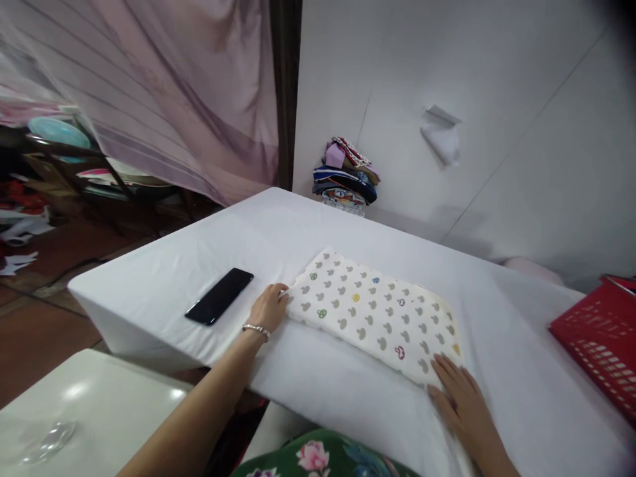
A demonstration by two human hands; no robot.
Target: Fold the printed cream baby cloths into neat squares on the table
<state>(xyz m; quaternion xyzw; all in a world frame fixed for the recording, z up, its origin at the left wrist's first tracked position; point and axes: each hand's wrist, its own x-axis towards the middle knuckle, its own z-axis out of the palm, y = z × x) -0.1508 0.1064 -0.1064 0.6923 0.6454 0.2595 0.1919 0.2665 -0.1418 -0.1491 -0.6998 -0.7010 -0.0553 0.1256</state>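
A folded cream cloth (370, 315) with grey and coloured mushroom prints lies flat on the white-covered table (308, 384). At its left edge, my left hand (269, 307) rests with its fingertips against the cloth, wearing a bracelet on the wrist. My right hand (460, 397) lies flat with fingers stretched over the cloth's near right corner. Neither hand grips the cloth; both are open. To the left of my left hand is a black phone (219, 296), lying face up on the table.
A stack of folded clothes (345, 173) stands beyond the table's far edge by the wall. On the right is a red plastic basket (596, 331). A white stool or chair seat (99, 404) is at the lower left. Pink curtains (209, 86) hang at the back left.
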